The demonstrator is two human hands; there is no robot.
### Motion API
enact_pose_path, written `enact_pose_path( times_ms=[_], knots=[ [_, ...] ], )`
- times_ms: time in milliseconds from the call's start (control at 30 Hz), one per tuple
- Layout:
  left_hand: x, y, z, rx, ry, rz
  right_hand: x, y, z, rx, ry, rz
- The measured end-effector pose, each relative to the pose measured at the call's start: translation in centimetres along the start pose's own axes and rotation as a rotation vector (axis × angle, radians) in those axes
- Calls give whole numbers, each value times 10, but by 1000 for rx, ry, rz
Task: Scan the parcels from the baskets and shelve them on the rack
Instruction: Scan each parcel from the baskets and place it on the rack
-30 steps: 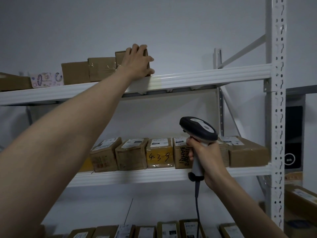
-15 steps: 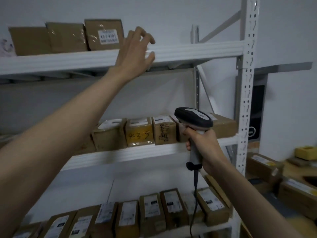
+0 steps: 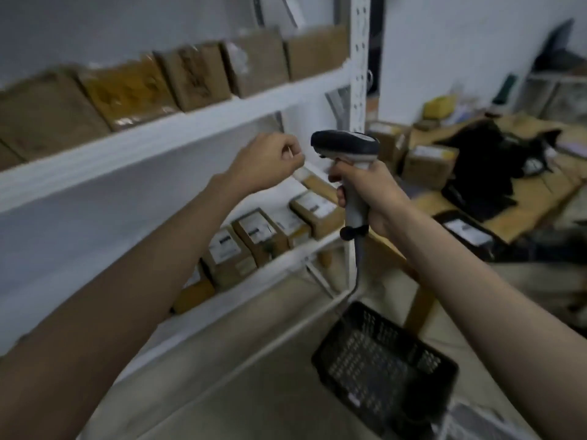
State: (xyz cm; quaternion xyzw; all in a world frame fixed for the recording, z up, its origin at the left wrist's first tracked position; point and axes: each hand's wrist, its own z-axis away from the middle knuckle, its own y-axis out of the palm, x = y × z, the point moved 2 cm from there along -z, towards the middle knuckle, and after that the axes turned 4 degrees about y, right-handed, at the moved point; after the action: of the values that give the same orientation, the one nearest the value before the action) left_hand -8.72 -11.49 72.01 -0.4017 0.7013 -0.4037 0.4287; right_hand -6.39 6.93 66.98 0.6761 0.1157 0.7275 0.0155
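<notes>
view blurring, head swinging down and right from the top shelf. far left: parcels (image 3: 133, 90) sitting in a row on the middle shelf of the rack (image 3: 359, 74), more lying labels-up on the lower shelf. the parcel the left hand was seating on the top shelf a second ago is out of frame now, so judging that one shelved.

left hand (image 3: 270, 160) is dropping back to mid-height, fingers loosely curled, carrying nothing. just right of it, right hand (image 3: 365, 192) is wrapping the grip of the scanner (image 3: 346, 144), head pointing left, cord hanging down.

near right, on the floor: black basket (image 3: 387, 366) coming into view, looking empty as far as the blur allows. far right: more parcels lying on a low table (image 3: 524, 198).

judging next parcel pickup is starting; source not certain.
</notes>
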Motion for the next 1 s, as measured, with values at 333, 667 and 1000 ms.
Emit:
enact_pose_path(
  times_ms=[333, 667, 1000],
  knots=[
    [-31, 224, 44, 585, 132, 184, -179, -110, 82, -435, 337, -153],
    [-171, 450, 161, 1198, 353, 183, -335, -232, 252, -1010, 562, -394],
    [-283, 612, 278, 1513, 513, 59, -448, -318, 384, -1381, 612, -645]
  ],
)
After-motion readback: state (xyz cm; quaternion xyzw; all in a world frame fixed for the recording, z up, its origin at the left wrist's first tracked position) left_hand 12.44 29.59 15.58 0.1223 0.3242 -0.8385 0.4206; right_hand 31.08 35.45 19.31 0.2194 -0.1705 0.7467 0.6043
